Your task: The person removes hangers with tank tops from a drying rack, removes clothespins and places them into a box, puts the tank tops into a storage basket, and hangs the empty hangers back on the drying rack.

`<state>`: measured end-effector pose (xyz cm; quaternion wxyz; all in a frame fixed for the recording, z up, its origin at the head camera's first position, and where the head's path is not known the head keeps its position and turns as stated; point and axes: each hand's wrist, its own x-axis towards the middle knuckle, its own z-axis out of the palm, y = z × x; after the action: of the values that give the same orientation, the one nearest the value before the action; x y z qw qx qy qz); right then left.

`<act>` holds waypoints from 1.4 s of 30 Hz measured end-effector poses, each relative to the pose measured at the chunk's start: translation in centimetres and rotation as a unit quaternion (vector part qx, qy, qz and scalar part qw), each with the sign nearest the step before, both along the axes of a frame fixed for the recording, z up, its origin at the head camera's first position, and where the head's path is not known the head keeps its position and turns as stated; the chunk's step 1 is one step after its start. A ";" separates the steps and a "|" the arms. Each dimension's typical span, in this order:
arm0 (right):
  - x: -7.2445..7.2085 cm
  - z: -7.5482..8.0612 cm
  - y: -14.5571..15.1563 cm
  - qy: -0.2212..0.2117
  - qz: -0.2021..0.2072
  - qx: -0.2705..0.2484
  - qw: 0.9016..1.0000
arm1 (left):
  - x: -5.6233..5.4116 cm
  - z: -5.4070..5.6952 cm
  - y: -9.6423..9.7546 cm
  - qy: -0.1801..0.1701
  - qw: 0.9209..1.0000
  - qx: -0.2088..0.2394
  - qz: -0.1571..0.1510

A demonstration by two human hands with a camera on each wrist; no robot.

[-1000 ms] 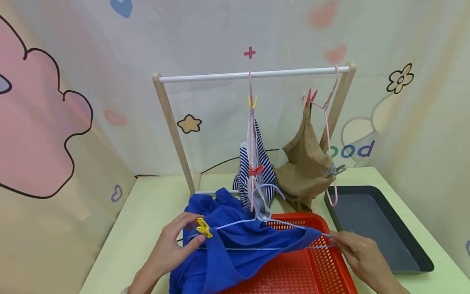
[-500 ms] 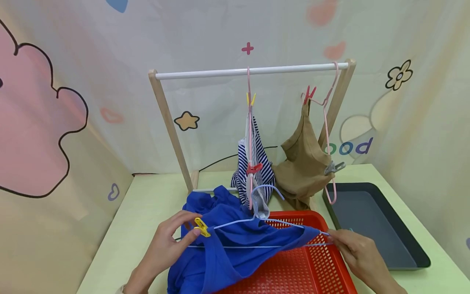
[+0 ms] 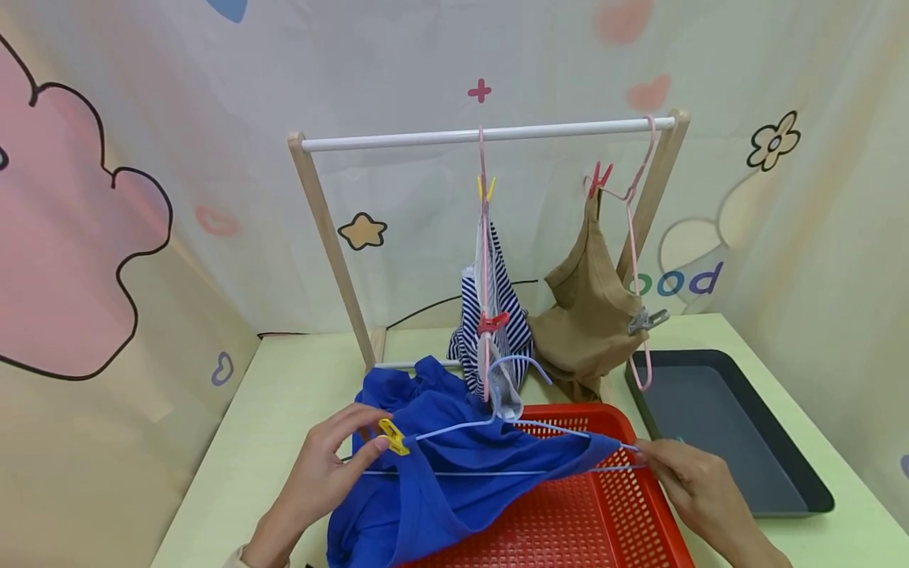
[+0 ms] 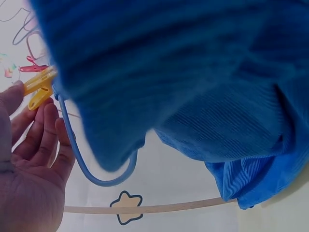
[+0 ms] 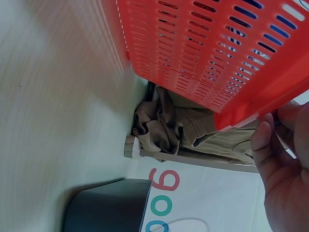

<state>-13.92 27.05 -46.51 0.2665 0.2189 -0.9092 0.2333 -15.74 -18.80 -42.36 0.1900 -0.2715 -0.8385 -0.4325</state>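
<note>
My left hand point(image 3: 334, 457) pinches a yellow clothespin point(image 3: 394, 438) between thumb and fingers. The clothespin bites on a blue garment point(image 3: 443, 505) at the left arm of a light blue hanger point(image 3: 454, 428). In the left wrist view the same yellow clothespin point(image 4: 41, 87) sits at the cloth's edge, with a rounded hanger end point(image 4: 104, 182) poking out below. My right hand point(image 3: 699, 481) grips the hanger's right end, just past the blue cloth. The garment spreads over the hanger and hangs down on the left. Beneath it stands a red perforated basket point(image 3: 632, 489).
Behind, a rack with a white rod point(image 3: 398, 139) carries a striped garment point(image 3: 511, 308) and a brown garment point(image 3: 589, 284) on pink hangers, held with clothespins. A dark grey tray point(image 3: 731, 426) lies at the right of the table point(image 3: 227, 457).
Hands, hanger, clothespin and blue garment keep nearly the same positions. The whole head view has shifted slightly.
</note>
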 end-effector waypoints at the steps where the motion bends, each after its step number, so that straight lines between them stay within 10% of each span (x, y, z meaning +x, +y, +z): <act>1: 0.0 0.0 0.0 -0.003 -0.001 -0.001 1.000 | 0.0 0.0 0.0 0.003 1.000 0.000 0.002; 42: 0.2 0.1 -0.2 0.003 -0.010 -0.004 1.000 | 0.2 0.3 0.6 0.053 0.996 0.070 0.010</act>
<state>-13.71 26.85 -46.40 0.2722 0.2094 -0.9096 0.2339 -15.55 -18.24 -42.01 0.2569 -0.2711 -0.7977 -0.4735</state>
